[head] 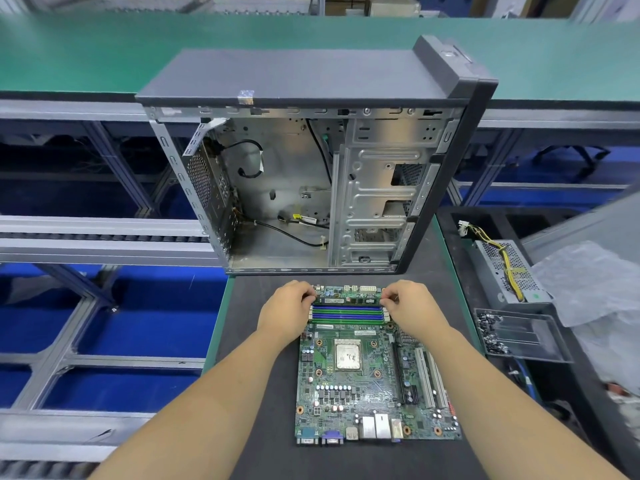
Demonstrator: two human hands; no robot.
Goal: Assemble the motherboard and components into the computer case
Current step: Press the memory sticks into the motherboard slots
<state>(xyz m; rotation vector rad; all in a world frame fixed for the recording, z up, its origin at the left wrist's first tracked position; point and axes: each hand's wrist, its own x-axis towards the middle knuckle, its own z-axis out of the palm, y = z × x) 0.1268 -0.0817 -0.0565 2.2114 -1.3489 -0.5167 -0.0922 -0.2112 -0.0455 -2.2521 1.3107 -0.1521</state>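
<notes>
A green motherboard (367, 386) lies flat on the dark mat, with a silver CPU (348, 356) in its middle and blue memory slots (348, 315) near its far edge. A memory module (348, 300) sits along the farthest slot. My left hand (289, 308) pinches the module's left end with curled fingers. At the module's right end, my right hand (414, 306) pinches it the same way. Beyond the board stands the open computer case (311, 188), upright, its bare metal interior with loose black cables facing me.
To the right, a power supply (509, 271) with yellow wires rests in a black foam tray. A dark plastic tray of screws (516, 334) lies in front of it, next to crumpled clear wrap (595, 282). Conveyor rails (104, 233) run on the left.
</notes>
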